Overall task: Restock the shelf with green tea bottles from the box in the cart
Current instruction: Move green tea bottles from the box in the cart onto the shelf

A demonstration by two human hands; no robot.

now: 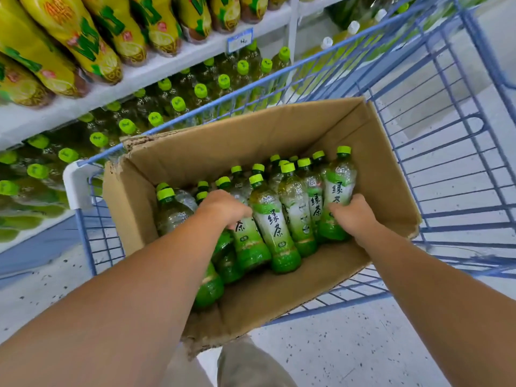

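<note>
Inside the cardboard box (377,152), which is sitting in a blue wire cart (446,169), green tea bottles (296,208) are standing packed together, leaning, green caps up. The person's left hand (223,208) is reaching into the box's middle, fingers curling around a middle bottle (248,244). The right hand (353,216) is gripping the rightmost bottle (339,188) against the box's right wall, fingers clamped around its label. Beyond the box's left side, a white shelf (139,76) is holding rows of matching bottles.
</note>
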